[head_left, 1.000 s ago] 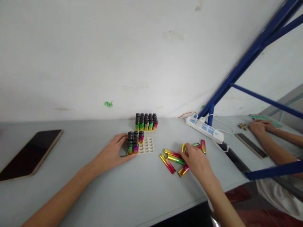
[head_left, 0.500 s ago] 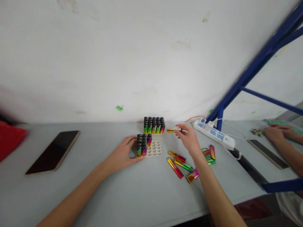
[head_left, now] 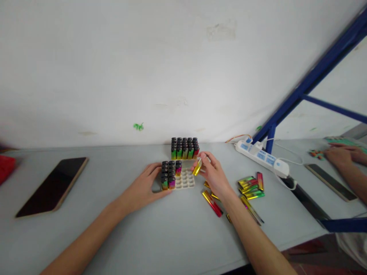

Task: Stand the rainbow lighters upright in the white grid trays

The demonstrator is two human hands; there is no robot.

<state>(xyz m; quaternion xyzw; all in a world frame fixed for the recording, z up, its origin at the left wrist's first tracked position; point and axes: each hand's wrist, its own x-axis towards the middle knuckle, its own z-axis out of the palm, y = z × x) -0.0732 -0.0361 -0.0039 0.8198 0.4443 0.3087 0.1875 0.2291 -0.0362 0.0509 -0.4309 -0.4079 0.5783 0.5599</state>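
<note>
My left hand [head_left: 145, 188] rests on the table with thumb and fingers spread around the left side of a white tray [head_left: 185, 180], touching it or the lighters in it. Several black-topped lighters [head_left: 168, 175] stand in the tray's left part; the round slots on its right show bare. Above the tray's right edge, my right hand [head_left: 212, 172] pinches a yellow metallic lighter [head_left: 197, 168], tilted with its yellow end down. Behind the tray stands a full block of lighters [head_left: 185, 148]. Loose lighters [head_left: 212, 203] lie beside and under my right forearm.
More loose lighters [head_left: 250, 187] lie to the right, near a white power strip [head_left: 262, 157] with cables. A dark phone [head_left: 53, 187] lies at the left, beside a red item [head_left: 6, 168]. Past the blue frame [head_left: 289, 105], another person's hands [head_left: 341, 154] are near another phone [head_left: 331, 181].
My right hand has moved left and slightly down to the tray, turning the lighter from level to steeply tilted. My left hand stays around the tray's left side. The view has shifted slightly.
</note>
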